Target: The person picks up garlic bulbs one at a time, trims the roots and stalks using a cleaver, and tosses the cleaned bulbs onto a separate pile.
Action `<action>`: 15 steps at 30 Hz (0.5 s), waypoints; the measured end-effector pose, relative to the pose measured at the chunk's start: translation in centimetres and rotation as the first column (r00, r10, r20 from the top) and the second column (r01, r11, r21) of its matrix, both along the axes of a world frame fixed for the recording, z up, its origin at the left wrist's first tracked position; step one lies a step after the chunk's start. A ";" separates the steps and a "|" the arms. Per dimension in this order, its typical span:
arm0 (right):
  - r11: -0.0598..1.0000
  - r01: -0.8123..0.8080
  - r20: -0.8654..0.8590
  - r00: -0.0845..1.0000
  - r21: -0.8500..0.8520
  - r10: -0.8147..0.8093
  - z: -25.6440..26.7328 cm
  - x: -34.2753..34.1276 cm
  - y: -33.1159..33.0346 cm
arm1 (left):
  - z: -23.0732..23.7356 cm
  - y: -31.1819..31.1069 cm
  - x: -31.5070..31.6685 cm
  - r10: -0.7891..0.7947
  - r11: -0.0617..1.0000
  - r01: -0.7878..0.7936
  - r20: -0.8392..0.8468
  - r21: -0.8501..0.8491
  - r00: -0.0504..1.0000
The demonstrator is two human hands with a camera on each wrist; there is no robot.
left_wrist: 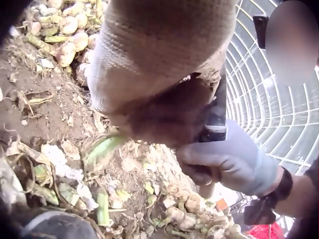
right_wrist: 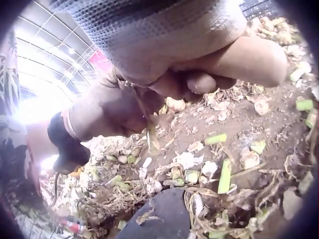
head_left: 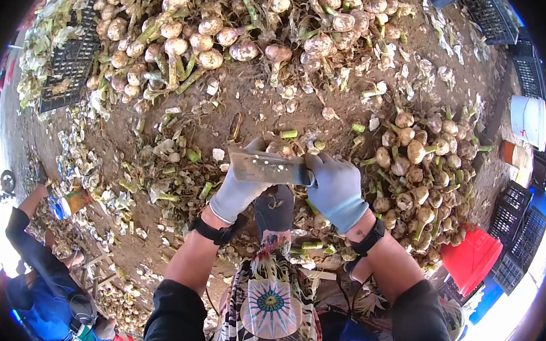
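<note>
In the head view my gloved right hand (head_left: 335,188) grips the dark handle of a broad knife (head_left: 266,168), its blade flecked with pale bits and pointing left. The gloved left hand (head_left: 236,188) is behind the blade's left end, which hides most of its fingers. Just beyond the blade's upper edge, close to the left fingertips, shows a garlic bulb (head_left: 280,148). I cannot tell whether the left hand holds anything. In the right wrist view the left hand (right_wrist: 109,109) meets the narrow blade, with a pale green stalk (right_wrist: 152,139) just below.
A heap of untrimmed garlic (head_left: 208,34) lies ahead, and a pile of bulbs (head_left: 419,161) to the right. Cut stalks and husks (head_left: 172,151) litter the soil around my shoe (head_left: 274,209). A red bucket (head_left: 472,258) and black crates (head_left: 513,209) stand right. Another person (head_left: 49,296) sits at left.
</note>
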State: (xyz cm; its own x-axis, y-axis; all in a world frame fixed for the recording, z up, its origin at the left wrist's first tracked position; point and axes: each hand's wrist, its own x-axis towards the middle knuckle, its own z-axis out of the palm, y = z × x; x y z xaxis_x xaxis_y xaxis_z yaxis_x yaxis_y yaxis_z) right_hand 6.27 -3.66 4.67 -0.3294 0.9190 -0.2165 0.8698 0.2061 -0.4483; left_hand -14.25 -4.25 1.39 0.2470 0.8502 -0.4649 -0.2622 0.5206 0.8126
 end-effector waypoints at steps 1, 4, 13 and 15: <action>1.000 0.001 0.000 1.000 -0.002 -0.001 -0.1 0.1 0.0 | 0.2 0.3 -0.1 -0.054 0.999 0.053 -0.042 -0.007 0.998; 0.993 -0.004 0.024 1.000 -0.114 0.007 -1.7 2.2 0.3 | 2.6 0.7 0.0 -0.169 0.981 0.153 -0.145 -0.119 0.975; 0.904 0.183 -0.178 0.947 -0.387 -0.268 -1.0 2.0 0.4 | 2.6 0.1 1.2 -0.204 0.750 0.523 -0.610 0.405 0.765; 0.930 0.006 -0.180 0.981 -0.368 -0.077 0.4 1.3 1.6 | 3.5 0.4 2.0 0.065 0.357 0.843 -0.911 0.402 0.407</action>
